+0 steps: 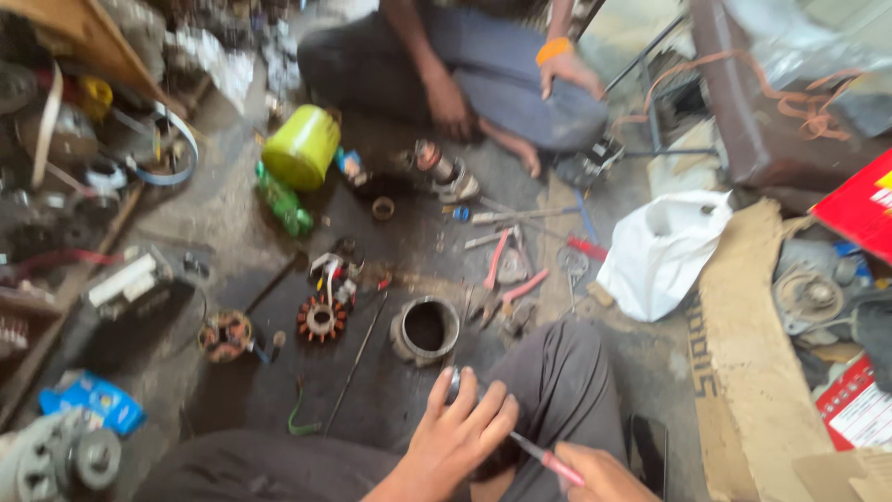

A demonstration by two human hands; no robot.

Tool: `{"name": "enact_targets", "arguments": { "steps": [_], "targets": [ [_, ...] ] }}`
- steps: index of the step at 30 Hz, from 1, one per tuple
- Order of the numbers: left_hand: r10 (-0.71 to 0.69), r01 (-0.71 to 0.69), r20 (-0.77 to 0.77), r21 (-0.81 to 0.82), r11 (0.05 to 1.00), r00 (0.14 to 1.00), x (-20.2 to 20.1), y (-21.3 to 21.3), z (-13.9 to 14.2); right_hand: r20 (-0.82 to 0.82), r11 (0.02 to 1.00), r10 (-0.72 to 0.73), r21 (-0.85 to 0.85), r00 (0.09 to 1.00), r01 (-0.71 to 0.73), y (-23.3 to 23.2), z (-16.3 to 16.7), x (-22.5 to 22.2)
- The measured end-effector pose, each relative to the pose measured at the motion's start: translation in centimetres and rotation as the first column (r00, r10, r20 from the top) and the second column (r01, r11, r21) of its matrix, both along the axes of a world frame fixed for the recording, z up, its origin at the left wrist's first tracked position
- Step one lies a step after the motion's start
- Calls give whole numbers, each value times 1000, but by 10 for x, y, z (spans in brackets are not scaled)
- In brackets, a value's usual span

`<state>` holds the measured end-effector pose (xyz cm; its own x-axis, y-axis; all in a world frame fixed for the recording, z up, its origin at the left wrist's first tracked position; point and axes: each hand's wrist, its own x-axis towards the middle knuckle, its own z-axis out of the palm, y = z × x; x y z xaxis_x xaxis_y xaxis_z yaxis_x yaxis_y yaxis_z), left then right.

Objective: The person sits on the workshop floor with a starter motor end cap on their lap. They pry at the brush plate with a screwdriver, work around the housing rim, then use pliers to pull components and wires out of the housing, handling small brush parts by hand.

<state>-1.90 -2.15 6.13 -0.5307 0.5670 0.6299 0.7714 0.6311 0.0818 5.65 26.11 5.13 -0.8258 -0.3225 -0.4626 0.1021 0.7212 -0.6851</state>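
A small round metal part (454,383), mostly hidden and blurred so that only a bluish-grey edge is seen, is held near the bottom middle of the view, over the person's knee, by the left hand (457,437), whose fingers are curled closed around it. A red-handled screwdriver (548,459) is pinched in the right hand (599,476), its thin shaft pointed left toward the held part. The work is judged to be at the stage of prying or loosening something on the part; a steady hold and a carefully placed tip are judged to be called for. Just beyond, on the dark greasy floor, a round metal housing (426,329) is seen, with a copper-wound stator (321,319) to its left and red-handled pliers (497,279) to its right. Farther off, another seated person (483,65) is seen, beside a yellow-green container (300,147).
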Motion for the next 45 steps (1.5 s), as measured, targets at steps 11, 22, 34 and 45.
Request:
{"name": "enact_targets", "arguments": {
  "steps": [11, 22, 34, 45],
  "targets": [
    [-150, -83, 510, 406, 910, 847, -8, 7, 23, -96, 995, -100, -28, 990, 98, -29, 94, -4],
    [-48, -121, 405, 381, 917, 913, -11, -3, 34, -29, 982, -95, 159, 995, 98, -32, 146, -27],
    [35, -93, 264, 210, 973, 964, 2, -4, 16, 42, 950, 2, 313, 999, -15, -58, 133, -40],
    [97, -100, 66, 53, 994, 993, 12, -3, 5, -44, 956, 15, 293, 999, -2, -74, 117, -33]
  ]
}}
